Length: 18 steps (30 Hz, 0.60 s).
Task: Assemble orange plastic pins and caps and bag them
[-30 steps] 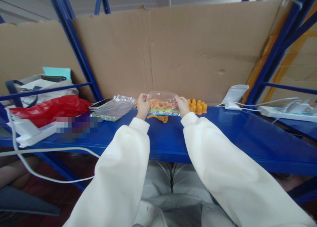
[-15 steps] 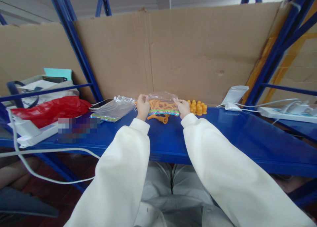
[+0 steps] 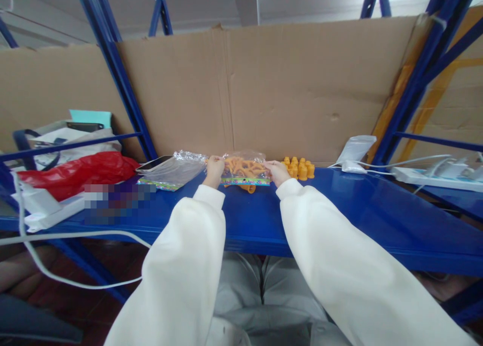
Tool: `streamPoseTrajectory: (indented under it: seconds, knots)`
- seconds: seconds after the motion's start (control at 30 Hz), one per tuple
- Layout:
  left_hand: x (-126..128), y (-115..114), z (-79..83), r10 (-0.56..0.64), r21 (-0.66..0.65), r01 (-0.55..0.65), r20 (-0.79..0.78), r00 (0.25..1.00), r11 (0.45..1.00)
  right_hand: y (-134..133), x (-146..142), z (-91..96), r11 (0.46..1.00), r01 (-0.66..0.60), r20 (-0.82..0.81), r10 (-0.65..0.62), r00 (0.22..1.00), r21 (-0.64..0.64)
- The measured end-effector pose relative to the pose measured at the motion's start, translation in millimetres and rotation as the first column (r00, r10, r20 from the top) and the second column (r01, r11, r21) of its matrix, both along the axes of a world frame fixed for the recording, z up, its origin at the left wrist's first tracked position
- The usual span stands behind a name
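Stretched between my two hands is a clear plastic bag (image 3: 247,182) with a colourful printed strip along its near edge. My left hand (image 3: 215,167) pinches its left side, and my right hand (image 3: 277,171) pinches its right side. Orange plastic pieces (image 3: 245,167) show through the film; whether they lie inside or behind it I cannot tell. One orange piece (image 3: 249,189) pokes out below the printed strip. Just right of my right hand, several orange cup-like pieces (image 3: 302,168) stand in a cluster.
Left of my hands lies a stack of clear bags (image 3: 177,172), with a phone (image 3: 154,163) beside it. Farther left are a red plastic bag (image 3: 83,172) and a white power strip (image 3: 56,210). Cardboard (image 3: 283,89) backs the blue shelf (image 3: 339,220). Cables run at the right.
The bag has come down and nearer over the orange piece in front, covering more of it. Both hands keep their hold at its sides. The head view has tilted slightly.
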<state>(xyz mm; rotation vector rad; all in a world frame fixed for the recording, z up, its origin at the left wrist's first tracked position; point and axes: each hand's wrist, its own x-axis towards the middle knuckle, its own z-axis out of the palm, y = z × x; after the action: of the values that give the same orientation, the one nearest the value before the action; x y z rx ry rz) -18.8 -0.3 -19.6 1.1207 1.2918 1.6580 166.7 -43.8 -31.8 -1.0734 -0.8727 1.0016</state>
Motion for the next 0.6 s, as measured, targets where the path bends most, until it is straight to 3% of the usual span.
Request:
streamPoseTrajectory:
  seconds: [0.17, 0.4, 0.6]
  knots:
    - [-3.8, 2.0, 0.3, 0.041, 0.033, -0.043, 0.046, 0.998, 0.999, -4.6, 0.3, 2.9, 0.999, -0.044, 0.054, 0.045, 0.998, -0.025]
    - [-11.2, 11.7, -1.8, 0.100, 0.102, -0.103, 0.031, 0.994, 0.989, -11.8, -0.5, 8.7, 0.997, -0.072, -0.001, 0.072, 0.997, -0.017]
    - [-10.0, 14.0, -3.0, 0.004, 0.139, -0.006, 0.014, 1.000, 0.990, -8.1, 1.7, 5.8, 0.995, -0.095, -0.012, 0.095, 0.995, -0.026]
